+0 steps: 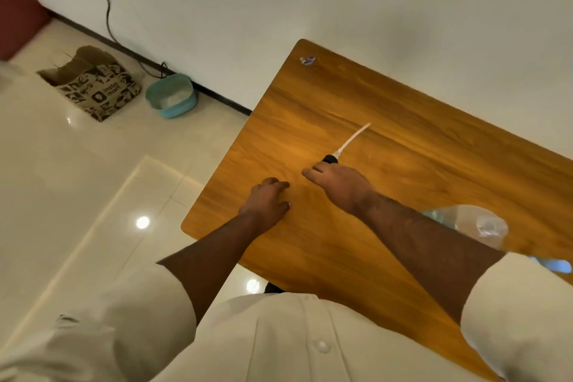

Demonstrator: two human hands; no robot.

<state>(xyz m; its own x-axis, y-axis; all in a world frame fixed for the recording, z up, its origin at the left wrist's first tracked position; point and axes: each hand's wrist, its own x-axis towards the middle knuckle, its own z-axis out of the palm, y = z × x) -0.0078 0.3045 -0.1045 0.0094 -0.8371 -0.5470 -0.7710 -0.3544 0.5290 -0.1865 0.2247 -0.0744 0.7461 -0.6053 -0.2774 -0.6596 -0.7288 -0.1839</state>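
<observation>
A wooden table fills the right half of the view. My right hand grips a black-handled tool near the table's middle. Its thin white shaft points away from me, low over the wood. My left hand rests on the table just left of the right hand, fingers loosely curled, holding nothing. What the tool's tip touches cannot be told.
A clear plastic bottle lies on the table behind my right forearm. A small sticker marks the far corner. On the tiled floor at left stand a printed paper bag and a teal basin, with a cable down the wall.
</observation>
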